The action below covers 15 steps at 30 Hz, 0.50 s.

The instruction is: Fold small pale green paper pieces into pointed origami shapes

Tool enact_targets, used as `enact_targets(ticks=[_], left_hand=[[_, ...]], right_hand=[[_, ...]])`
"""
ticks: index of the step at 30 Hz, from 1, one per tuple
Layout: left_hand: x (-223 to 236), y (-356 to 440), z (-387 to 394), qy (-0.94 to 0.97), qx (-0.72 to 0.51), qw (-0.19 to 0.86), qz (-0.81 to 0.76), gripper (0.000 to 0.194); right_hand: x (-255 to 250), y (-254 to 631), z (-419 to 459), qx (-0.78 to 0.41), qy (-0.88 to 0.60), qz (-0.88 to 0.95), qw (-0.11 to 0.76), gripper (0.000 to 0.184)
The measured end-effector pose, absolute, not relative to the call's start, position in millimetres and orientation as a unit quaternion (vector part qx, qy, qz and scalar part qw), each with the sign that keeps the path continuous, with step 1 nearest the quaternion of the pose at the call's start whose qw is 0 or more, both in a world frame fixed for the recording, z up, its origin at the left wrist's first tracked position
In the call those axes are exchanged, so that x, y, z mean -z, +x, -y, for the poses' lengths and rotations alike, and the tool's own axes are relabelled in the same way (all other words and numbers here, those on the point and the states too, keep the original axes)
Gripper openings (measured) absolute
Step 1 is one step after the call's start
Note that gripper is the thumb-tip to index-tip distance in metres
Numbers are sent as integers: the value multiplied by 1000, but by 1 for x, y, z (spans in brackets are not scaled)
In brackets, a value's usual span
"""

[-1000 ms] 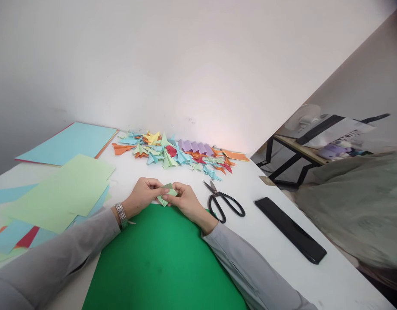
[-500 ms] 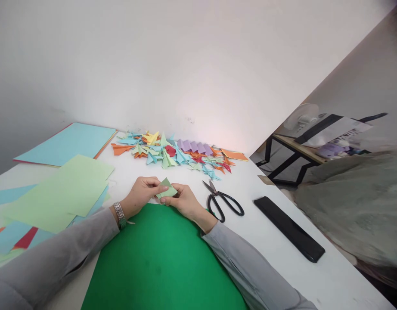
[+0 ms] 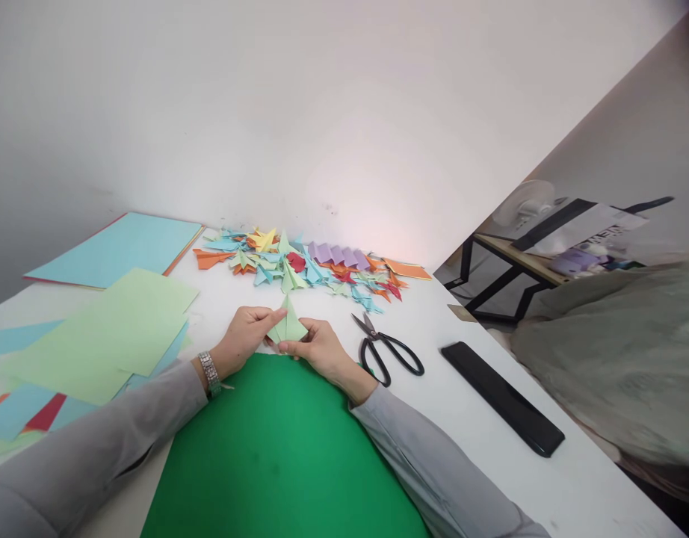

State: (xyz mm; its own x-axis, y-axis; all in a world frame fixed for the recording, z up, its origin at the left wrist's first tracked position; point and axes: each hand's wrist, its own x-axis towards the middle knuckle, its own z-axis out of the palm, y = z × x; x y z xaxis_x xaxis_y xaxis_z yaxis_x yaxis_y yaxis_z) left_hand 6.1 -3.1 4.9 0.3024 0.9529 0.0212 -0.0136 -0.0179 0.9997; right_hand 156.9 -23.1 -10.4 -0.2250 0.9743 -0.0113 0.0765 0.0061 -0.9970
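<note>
Now, nearest the camera: a large, smooth green sheet (image 3: 282,448) lies on the white worktop (image 3: 428,306), its far edge just by the hands.
Left hand (image 3: 243,340): thumb and fingers pinched on the left side of the folded paper; a silver metal bracelet (image 3: 210,373) circles the wrist.
Right hand (image 3: 322,351): thumb and fingers closed on the lower right side of the same piece.
Folded paper (image 3: 288,325): small, light green, creased, held between both hands with a point upward, over the far edge of the green sheet.
Loose paper (image 3: 109,336): light green on top, blue and red pieces partly under it, left of the hands.
Scissors (image 3: 372,335): black-handled, blades slightly apart, right of the hands.
Long black case (image 3: 504,400): flat and glossy, right of the scissors.
Paper pile (image 3: 291,261): many-coloured folded shapes, beyond the hands.
Paper stack (image 3: 117,246): pale blue on top, far left, near the plain wall (image 3: 294,112).
Far right: grey-green fabric (image 3: 619,366); behind it, a white fan (image 3: 529,202) and a black-banded bag (image 3: 591,232) on a black-framed wooden table (image 3: 524,258).
</note>
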Motion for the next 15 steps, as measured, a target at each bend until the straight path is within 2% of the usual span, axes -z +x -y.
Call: enact_targets(ticks=[5, 15], left_hand=[[-7, 4, 4, 590, -402, 585, -385, 25], [-4, 4, 3, 607, -395, 565, -396, 32]], right_hand=[[13, 156, 23, -566, -421, 551, 445, 29], [8, 158, 23, -553, -425, 568, 438, 27]])
